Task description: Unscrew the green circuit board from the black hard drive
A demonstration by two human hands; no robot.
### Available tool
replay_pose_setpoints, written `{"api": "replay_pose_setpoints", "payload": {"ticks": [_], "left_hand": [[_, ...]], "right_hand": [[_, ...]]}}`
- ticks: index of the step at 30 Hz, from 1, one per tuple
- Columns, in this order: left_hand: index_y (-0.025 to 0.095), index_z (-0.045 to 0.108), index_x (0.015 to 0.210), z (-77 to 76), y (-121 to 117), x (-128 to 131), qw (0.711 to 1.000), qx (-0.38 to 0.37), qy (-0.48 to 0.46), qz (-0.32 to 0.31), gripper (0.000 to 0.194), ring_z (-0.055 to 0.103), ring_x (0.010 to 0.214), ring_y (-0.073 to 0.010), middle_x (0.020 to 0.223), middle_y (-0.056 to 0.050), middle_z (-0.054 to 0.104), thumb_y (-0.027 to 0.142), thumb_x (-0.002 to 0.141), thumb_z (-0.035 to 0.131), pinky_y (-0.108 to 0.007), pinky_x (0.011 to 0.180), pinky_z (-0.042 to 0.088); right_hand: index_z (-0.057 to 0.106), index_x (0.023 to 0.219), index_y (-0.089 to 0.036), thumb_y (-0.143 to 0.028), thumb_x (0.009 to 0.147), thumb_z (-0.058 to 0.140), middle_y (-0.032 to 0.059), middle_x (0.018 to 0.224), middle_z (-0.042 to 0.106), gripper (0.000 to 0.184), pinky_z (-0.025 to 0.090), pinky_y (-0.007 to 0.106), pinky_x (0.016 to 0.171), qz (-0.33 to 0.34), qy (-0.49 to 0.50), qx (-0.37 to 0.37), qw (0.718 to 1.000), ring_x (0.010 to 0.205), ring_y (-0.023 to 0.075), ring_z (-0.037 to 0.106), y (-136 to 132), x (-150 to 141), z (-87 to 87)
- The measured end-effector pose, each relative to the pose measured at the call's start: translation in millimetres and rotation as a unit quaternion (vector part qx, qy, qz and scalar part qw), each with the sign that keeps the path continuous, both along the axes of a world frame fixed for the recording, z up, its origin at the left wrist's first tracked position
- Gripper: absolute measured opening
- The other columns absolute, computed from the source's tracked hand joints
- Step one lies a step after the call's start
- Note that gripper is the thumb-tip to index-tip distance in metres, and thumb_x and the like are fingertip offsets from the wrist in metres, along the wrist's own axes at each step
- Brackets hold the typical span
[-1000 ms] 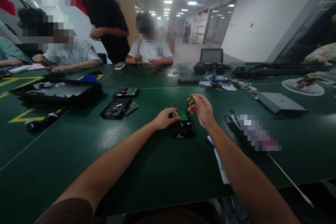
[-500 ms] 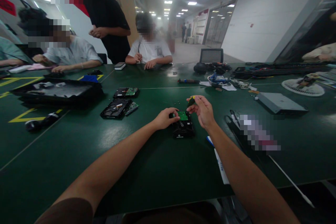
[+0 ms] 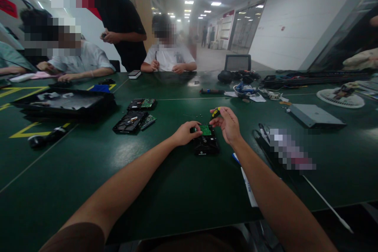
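Note:
A black hard drive [image 3: 206, 146] lies on the green table with its green circuit board [image 3: 206, 130] facing up. My left hand [image 3: 189, 133] grips the drive's far left side, thumb resting by the board. Above the far right corner, my right hand [image 3: 228, 125] is closed on the yellow-and-black handle of a screwdriver [image 3: 216, 113]. The screwdriver's tip is too small to make out. A few tiny screws [image 3: 201, 115] lie just beyond the drive.
To the left are another hard drive [image 3: 130, 122], a loose circuit board [image 3: 148, 122] and a black tray [image 3: 65, 102]. A grey metal box [image 3: 315, 115] and a white marker-like item [image 3: 249, 187] lie right. Several people are around the table's far side.
The screwdriver handle has turned in my right fingers, showing more yellow. My left hand and the hard drive stay put. Across the table, a seated person's hand has shifted right.

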State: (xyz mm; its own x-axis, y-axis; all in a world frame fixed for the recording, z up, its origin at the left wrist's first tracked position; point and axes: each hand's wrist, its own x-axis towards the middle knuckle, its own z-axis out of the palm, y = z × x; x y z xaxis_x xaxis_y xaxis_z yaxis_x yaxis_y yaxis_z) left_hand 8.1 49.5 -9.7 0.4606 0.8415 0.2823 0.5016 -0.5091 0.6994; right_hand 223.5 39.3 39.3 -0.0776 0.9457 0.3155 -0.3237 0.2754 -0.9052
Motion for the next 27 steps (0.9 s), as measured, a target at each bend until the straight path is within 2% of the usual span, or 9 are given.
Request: {"api": "replay_pose_setpoints", "payload": {"ticks": [4, 8, 10, 15, 19, 25, 27], "left_hand": [[0.022, 0.068, 0.09, 0.6, -0.5, 0.2, 1.0, 0.001, 0.005, 0.004, 0.013, 0.062, 0.119, -0.0259, 0.132, -0.008, 0.066, 0.034, 0.088, 0.069, -0.045, 0.106, 0.044], [0.021, 0.068, 0.089, 0.5, -0.7, 0.7, 1.0, 0.004, -0.001, 0.001, 0.012, 0.063, 0.117, -0.0253, 0.131, -0.008, 0.067, 0.033, 0.088, 0.069, -0.044, 0.108, 0.043], [0.021, 0.067, 0.089, 0.1, -0.6, 0.8, 1.0, 0.005, -0.005, -0.001, 0.013, 0.063, 0.116, -0.025, 0.131, -0.008, 0.067, 0.033, 0.088, 0.069, -0.044, 0.107, 0.043], [0.021, 0.068, 0.09, -2.3, 0.8, 0.3, 1.0, 0.002, -0.006, 0.001, 0.013, 0.063, 0.116, -0.0251, 0.13, -0.008, 0.067, 0.034, 0.088, 0.07, -0.044, 0.105, 0.045], [0.021, 0.068, 0.091, -3.3, 1.7, -0.4, 1.0, -0.003, 0.002, 0.004, 0.013, 0.062, 0.117, -0.0258, 0.131, -0.008, 0.066, 0.034, 0.088, 0.069, -0.045, 0.105, 0.044], [0.022, 0.068, 0.091, -2.1, 1.6, -0.1, 1.0, 0.0, 0.003, 0.003, 0.013, 0.062, 0.117, -0.0256, 0.131, -0.008, 0.066, 0.035, 0.088, 0.069, -0.045, 0.106, 0.044], [0.022, 0.068, 0.091, -1.5, 1.3, 0.3, 1.0, -0.001, 0.005, 0.003, 0.014, 0.062, 0.117, -0.0258, 0.131, -0.008, 0.066, 0.035, 0.088, 0.069, -0.045, 0.105, 0.044]], "right_hand": [[0.06, 0.103, -0.025, -0.05, 0.088, 0.067, 0.0018, 0.103, 0.071, 0.03, 0.047, 0.022, 0.047, 0.004, 0.0, -0.001, 1.0, 0.06, 0.0102, 0.066, 1.0, 1.3, -0.6], [0.066, 0.11, -0.025, -0.046, 0.087, 0.071, -0.0019, 0.087, 0.066, 0.031, 0.042, 0.02, 0.043, -0.004, -0.022, 0.01, 1.0, 0.054, 0.0073, 0.06, 1.6, 1.1, -0.5], [0.067, 0.106, -0.024, -0.046, 0.086, 0.073, -0.0019, 0.086, 0.065, 0.031, 0.043, 0.02, 0.043, -0.009, -0.027, 0.011, 1.0, 0.055, 0.0077, 0.061, 1.4, 0.6, -0.4], [0.061, 0.099, -0.023, -0.053, 0.083, 0.073, 0.0028, 0.107, 0.071, 0.036, 0.052, 0.023, 0.051, 0.001, -0.012, -0.001, 1.0, 0.064, 0.012, 0.07, -0.6, 0.2, 0.3], [0.059, 0.099, -0.024, -0.055, 0.088, 0.066, 0.0027, 0.103, 0.073, 0.034, 0.053, 0.024, 0.052, 0.02, 0.007, -0.006, 1.0, 0.064, 0.0134, 0.071, -1.1, 0.9, 0.9], [0.066, 0.103, -0.025, -0.049, 0.087, 0.07, -0.0024, 0.082, 0.067, 0.03, 0.044, 0.021, 0.043, -0.002, -0.02, 0.005, 1.0, 0.055, 0.0098, 0.064, 0.8, 1.4, 0.1], [0.065, 0.099, -0.024, -0.05, 0.085, 0.072, -0.0016, 0.085, 0.068, 0.03, 0.045, 0.021, 0.044, -0.007, -0.028, 0.004, 1.0, 0.056, 0.0097, 0.064, 0.4, 1.0, 0.1]]}}
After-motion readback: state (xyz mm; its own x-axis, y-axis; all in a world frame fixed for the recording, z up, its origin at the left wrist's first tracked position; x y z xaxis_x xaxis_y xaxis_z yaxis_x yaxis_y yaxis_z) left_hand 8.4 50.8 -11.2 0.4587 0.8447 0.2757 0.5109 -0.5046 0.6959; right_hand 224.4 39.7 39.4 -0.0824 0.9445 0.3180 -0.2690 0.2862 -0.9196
